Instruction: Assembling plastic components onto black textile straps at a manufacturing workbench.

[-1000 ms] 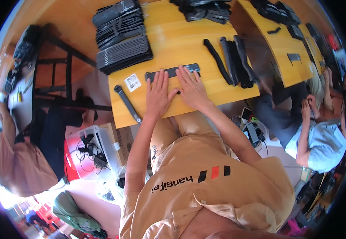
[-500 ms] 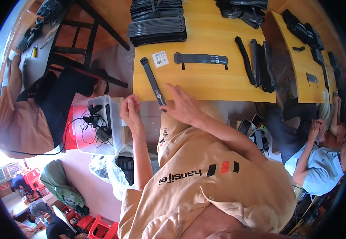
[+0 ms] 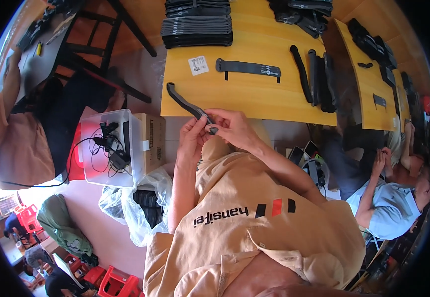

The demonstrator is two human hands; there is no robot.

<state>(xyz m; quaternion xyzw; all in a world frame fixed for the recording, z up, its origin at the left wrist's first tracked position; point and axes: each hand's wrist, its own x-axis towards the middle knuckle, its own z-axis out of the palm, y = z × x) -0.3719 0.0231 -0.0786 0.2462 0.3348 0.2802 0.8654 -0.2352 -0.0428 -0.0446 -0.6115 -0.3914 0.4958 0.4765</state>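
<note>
A narrow dark grey strap slants from the front left of the yellow table to just past its near edge. My left hand pinches it close to its near end. My right hand is closed on that same end, fingers bent against the left fingertips; the tip is partly hidden between them. Beyond my hands a wider grey strap lies flat, with two short black tabs sticking out toward me. Left of it is a white label sheet with printed codes.
Stacked straps stand at the table's far left, more dark straps at its far right. Several long straps lie along the right side. A clear bin of black cables sits left, beside a carton. Co-workers sit on both sides.
Both hands have come together at the strap's near end and taken hold of it. The strap now bends, its far end slightly further left. The whole view has shifted a little.
</note>
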